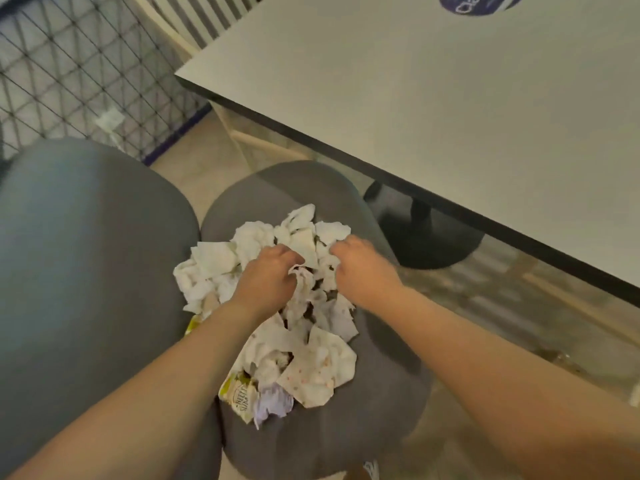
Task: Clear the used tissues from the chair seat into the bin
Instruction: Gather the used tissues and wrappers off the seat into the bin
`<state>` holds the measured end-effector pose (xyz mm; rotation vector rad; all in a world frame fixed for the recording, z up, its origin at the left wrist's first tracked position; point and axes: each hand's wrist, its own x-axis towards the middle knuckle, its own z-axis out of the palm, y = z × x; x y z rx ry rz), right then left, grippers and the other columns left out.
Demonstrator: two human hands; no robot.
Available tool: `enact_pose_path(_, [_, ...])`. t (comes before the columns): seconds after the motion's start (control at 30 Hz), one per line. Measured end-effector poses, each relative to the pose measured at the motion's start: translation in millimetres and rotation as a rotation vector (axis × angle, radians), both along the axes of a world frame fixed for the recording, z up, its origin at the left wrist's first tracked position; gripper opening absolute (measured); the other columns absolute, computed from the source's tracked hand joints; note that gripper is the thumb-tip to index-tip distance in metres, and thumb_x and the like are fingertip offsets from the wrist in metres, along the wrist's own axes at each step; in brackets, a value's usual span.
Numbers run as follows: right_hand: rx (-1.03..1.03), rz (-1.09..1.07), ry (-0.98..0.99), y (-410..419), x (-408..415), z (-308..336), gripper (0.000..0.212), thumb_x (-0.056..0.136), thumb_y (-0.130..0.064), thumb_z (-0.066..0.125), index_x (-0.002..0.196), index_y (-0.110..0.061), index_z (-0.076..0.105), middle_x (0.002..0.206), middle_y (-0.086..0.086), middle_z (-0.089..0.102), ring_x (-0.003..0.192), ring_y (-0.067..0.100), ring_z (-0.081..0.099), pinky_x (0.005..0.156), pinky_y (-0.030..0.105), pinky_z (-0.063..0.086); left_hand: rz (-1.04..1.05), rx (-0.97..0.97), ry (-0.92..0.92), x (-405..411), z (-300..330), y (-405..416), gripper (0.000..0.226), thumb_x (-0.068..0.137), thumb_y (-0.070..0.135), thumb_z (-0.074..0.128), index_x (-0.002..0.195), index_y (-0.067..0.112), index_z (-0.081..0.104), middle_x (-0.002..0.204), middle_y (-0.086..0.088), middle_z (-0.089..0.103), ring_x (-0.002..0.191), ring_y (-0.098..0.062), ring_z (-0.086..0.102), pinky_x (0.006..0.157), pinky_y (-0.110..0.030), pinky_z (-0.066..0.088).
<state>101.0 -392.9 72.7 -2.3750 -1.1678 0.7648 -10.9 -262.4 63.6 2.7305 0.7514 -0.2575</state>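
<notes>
A heap of crumpled white used tissues [311, 362] covers the middle of a grey chair seat [381, 427]. A yellow-printed wrapper [239, 396] pokes out at the heap's near left edge. My left hand [268, 275] lies on the heap's centre with its fingers curled into the tissues. My right hand [360, 268] rests just to the right of it, fingers also closed in the tissues. Both hands press down on the far half of the pile. No bin is in view.
A second grey seat [86, 254] stands close on the left. A white table [450, 116] with a dark edge overhangs the right, its black pedestal base [426, 237] beyond the chair. A black wire grid [79, 71] stands at the far left.
</notes>
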Motion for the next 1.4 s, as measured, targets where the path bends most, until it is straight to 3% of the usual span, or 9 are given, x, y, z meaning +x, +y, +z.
enact_pose_path(0.13, [-0.079, 0.055, -0.015, 65, 5, -22, 0.039, 0.088, -0.003, 0.042, 0.125, -0.013, 0.047, 0.128, 0.008, 0.044, 0.117, 0.025, 0.042, 0.089, 0.040, 0.047, 0.031, -0.004, 0.080, -4, -19, 71, 0.039, 0.088, 0.012, 0.049, 0.126, 0.018, 0.053, 0.132, -0.003, 0.048, 0.122, -0.025, 0.040, 0.095, -0.040, 0.042])
enact_pose_path(0.27, [-0.179, 0.078, -0.001, 116, 13, -53, 0.045, 0.089, -0.004, 0.039, 0.132, -0.018, 0.041, 0.133, 0.006, 0.037, 0.122, 0.027, 0.037, 0.091, 0.041, 0.043, 0.033, 0.003, 0.307, 4, -44, 132, 0.055, 0.090, 0.028, 0.054, 0.140, 0.026, 0.032, 0.151, -0.003, 0.023, 0.135, -0.030, 0.023, 0.102, -0.045, 0.037])
enact_pose_path(0.5, [-0.182, 0.073, -0.101, 174, 33, -102, 0.050, 0.094, -0.031, 0.045, 0.141, -0.025, 0.029, 0.146, 0.010, 0.026, 0.135, 0.036, 0.019, 0.106, 0.051, 0.032, -0.069, -0.024, 0.550, 29, -90, 185, 0.082, 0.079, 0.038, 0.067, 0.143, 0.038, 0.016, 0.156, -0.004, -0.001, 0.138, -0.036, 0.017, 0.107, -0.049, 0.027])
enact_pose_path(0.67, [-0.365, 0.170, -0.042, 193, 35, -120, 0.043, 0.094, -0.037, 0.044, 0.135, -0.025, 0.036, 0.153, 0.007, 0.013, 0.142, 0.040, 0.001, 0.111, 0.058, 0.017, 0.020, -0.102, 0.396, 29, -117, 190, 0.062, 0.082, 0.015, 0.059, 0.136, 0.028, 0.033, 0.130, -0.012, 0.036, 0.119, -0.035, 0.037, 0.098, -0.041, 0.038])
enact_pose_path(0.83, [-0.296, 0.163, -0.026, 197, 36, -118, 0.028, 0.091, -0.012, 0.048, 0.119, -0.010, 0.049, 0.131, 0.011, 0.044, 0.124, 0.030, 0.034, 0.101, 0.040, 0.036, 0.076, -0.214, 0.298, 21, -117, 200, 0.039, 0.073, 0.025, 0.070, 0.110, 0.016, 0.059, 0.116, -0.010, 0.043, 0.114, -0.029, 0.039, 0.095, -0.039, 0.041])
enact_pose_path(1.03, [-0.128, 0.059, 0.091, 198, 38, -102, 0.035, 0.079, 0.016, 0.040, 0.106, -0.003, 0.053, 0.117, 0.013, 0.045, 0.113, 0.027, 0.040, 0.081, 0.030, 0.036, 0.208, -0.401, 0.184, 20, -102, 203, 0.031, 0.080, 0.011, 0.066, 0.104, 0.016, 0.048, 0.100, -0.008, 0.059, 0.086, -0.023, 0.055, 0.074, -0.031, 0.046])
enact_pose_path(1.1, [-0.097, 0.034, 0.091, 195, 38, -97, 0.038, 0.076, 0.018, 0.038, 0.104, -0.003, 0.052, 0.114, 0.012, 0.042, 0.105, 0.025, 0.041, 0.075, 0.027, 0.034, 0.219, -0.447, 0.136, 19, -96, 203, 0.039, 0.076, 0.019, 0.072, 0.101, 0.024, 0.042, 0.094, -0.003, 0.059, 0.084, -0.022, 0.057, 0.072, -0.033, 0.048])
enact_pose_path(1.2, [-0.045, -0.003, 0.074, 192, 37, -89, 0.043, 0.074, 0.021, 0.035, 0.107, -0.003, 0.049, 0.114, 0.010, 0.037, 0.095, 0.021, 0.039, 0.075, 0.029, 0.039, 0.181, -0.512, 0.052, 14, -82, 205, 0.060, 0.071, 0.023, 0.078, 0.120, 0.027, 0.044, 0.105, 0.001, 0.058, 0.095, -0.020, 0.057, 0.081, -0.035, 0.050])
enact_pose_path(1.4, [0.048, -0.029, 0.114, 188, 35, -66, 0.052, 0.077, 0.018, 0.037, 0.122, -0.007, 0.045, 0.122, 0.009, 0.035, 0.109, 0.025, 0.042, 0.091, 0.036, 0.046, 0.249, -0.563, 0.000, 3, -54, 213, 0.082, 0.068, 0.024, 0.080, 0.136, 0.034, 0.033, 0.128, 0.012, 0.050, 0.116, -0.010, 0.049, 0.096, -0.032, 0.045])
